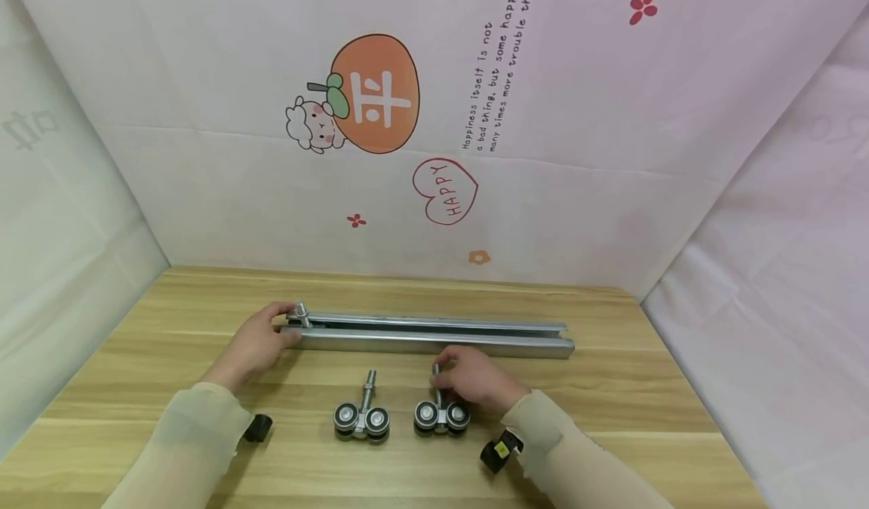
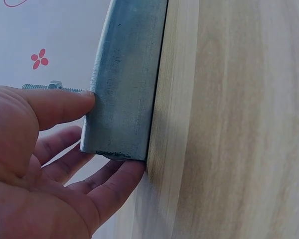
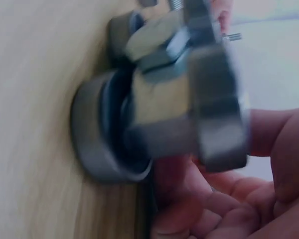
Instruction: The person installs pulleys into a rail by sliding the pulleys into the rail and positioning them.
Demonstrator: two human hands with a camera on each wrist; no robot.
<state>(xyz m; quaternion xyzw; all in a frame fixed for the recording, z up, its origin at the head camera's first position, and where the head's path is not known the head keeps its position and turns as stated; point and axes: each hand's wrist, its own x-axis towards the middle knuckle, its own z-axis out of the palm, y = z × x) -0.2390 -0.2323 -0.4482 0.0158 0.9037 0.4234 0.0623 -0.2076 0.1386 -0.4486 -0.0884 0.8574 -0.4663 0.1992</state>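
A slotted steel rail (image 1: 434,342) lies crosswise on the wooden table. My left hand (image 1: 256,345) grips its left end; in the left wrist view the thumb (image 2: 65,105) presses the rail's edge while fingertips touch the end. A threaded bolt with a nut (image 1: 302,314) sticks up from the slot there; what it joins inside is hidden. In front of the rail, my right hand (image 1: 478,377) pinches the bolt of a roller trolley (image 1: 441,417), whose wheels fill the right wrist view, blurred. Left of it, another roller trolley (image 1: 362,421) stands untouched, bolt upward.
The wooden table (image 1: 326,479) meets a white printed cloth (image 1: 543,215) behind the rail. White cloth also hangs at the left and right. Black wrist devices, one of them a camera (image 1: 498,452), sit at both sleeves.
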